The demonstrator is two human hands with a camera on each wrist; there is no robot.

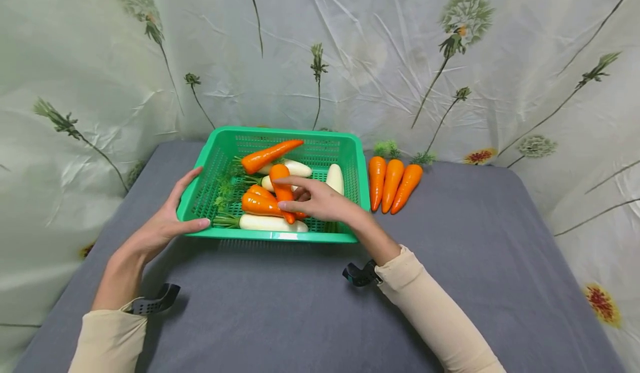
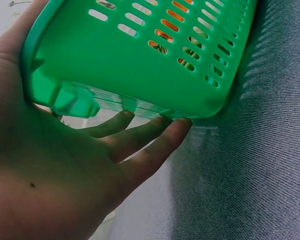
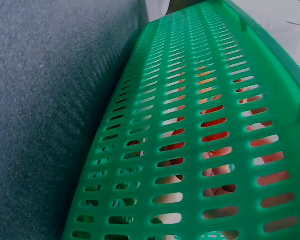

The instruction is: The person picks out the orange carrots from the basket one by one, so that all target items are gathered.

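Note:
My left hand (image 1: 162, 223) holds the left front corner of a green plastic basket (image 1: 227, 134), thumb over the rim. In the left wrist view its other fingers (image 2: 145, 155) lie against the outside wall. Inside the basket, my right hand (image 1: 322, 198) pinches an orange carrot (image 1: 279, 172) between thumb and fingers, its narrow end toward me. Under and beside it lie more carrots (image 1: 257, 202) and white radishes (image 1: 267, 223) with green tops. Another carrot (image 1: 270, 156) rests across a radish (image 1: 297, 168) at the back. In the right wrist view the slotted basket wall mostly hides this hand.
Three carrots (image 1: 392, 181) with leafy tops lie side by side on the grey cloth (image 1: 450, 284), just right of the basket. One radish (image 1: 335, 178) lies lengthwise near the basket's right wall. A curtain (image 1: 350, 56) with dandelion prints hangs behind the table.

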